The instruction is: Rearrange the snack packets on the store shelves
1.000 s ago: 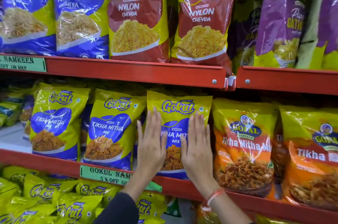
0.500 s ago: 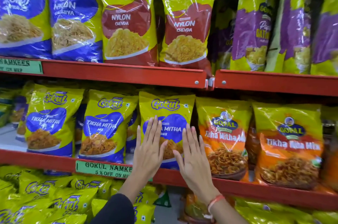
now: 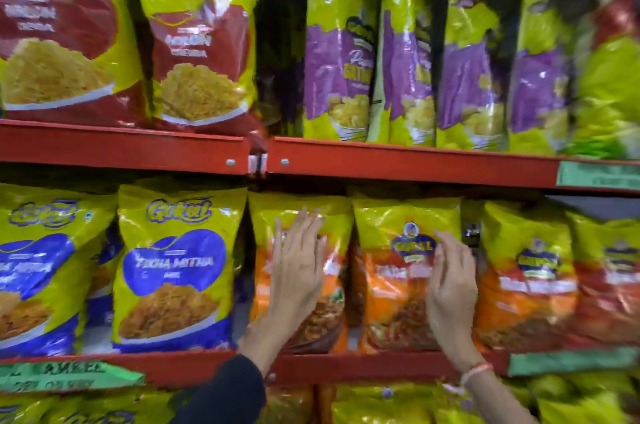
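The whole view is smeared, so most of the writing on the packets is too fuzzy to read. The green price tags (image 3: 69, 377) on the red shelf edge (image 3: 381, 366) are blurry too, and the one at the far right is cut off by the side of the view.

On the middle shelf, two yellow and blue packets (image 3: 175, 271) say "Gokul" at the top. The words under that look like "Tikha Mitha", but they are hard to make out. Next to them stand yellow and orange packets. The left hand (image 3: 298, 271) lies flat on the first orange packet (image 3: 332, 285), with its fingers (image 3: 304, 222) spread wide and holding nothing. It covers most of that packet's label. The right hand (image 3: 450, 281) rests on the second orange packet (image 3: 394, 271), fingers a little bent and open, also holding nothing. That packet's badge seems to read "Gopal". The right wrist wears a thin pink band (image 3: 476, 371), and the left arm has a dark sleeve (image 3: 225, 392).

Up on the higher shelf stand red and yellow packets (image 3: 204, 53) and purple and yellow packets (image 3: 337, 70). More yellow packets peek out below, cut off at the bottom.
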`<action>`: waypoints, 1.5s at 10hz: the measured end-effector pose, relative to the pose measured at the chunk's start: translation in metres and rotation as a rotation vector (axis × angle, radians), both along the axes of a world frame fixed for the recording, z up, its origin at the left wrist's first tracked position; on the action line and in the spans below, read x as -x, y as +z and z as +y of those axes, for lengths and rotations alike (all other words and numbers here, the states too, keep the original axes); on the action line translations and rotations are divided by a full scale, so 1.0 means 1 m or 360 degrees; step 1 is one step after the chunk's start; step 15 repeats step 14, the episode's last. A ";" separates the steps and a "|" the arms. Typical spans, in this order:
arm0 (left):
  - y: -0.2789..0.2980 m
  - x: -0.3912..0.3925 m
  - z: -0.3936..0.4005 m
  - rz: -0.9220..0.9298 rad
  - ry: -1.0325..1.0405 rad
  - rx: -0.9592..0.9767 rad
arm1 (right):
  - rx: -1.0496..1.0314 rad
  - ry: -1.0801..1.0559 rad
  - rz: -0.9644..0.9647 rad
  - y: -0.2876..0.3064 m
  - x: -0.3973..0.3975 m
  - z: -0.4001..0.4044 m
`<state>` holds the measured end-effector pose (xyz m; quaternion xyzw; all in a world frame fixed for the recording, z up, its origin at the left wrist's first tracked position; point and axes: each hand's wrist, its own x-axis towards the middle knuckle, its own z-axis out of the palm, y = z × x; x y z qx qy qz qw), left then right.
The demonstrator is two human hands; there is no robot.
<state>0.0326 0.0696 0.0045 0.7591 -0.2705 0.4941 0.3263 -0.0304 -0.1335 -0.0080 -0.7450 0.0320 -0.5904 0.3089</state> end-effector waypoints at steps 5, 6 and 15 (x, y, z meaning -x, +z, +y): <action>0.030 -0.048 -0.095 0.0138 0.0076 0.0557 | -0.0718 0.0430 -0.0033 0.051 -0.069 -0.095; 0.034 -0.047 -0.099 0.0120 0.0040 0.0664 | -0.0845 0.0527 -0.0122 0.051 -0.075 -0.098; -0.019 0.033 -0.091 -0.0080 0.0378 -0.0380 | 0.1042 -0.0005 -0.0021 -0.008 -0.011 -0.046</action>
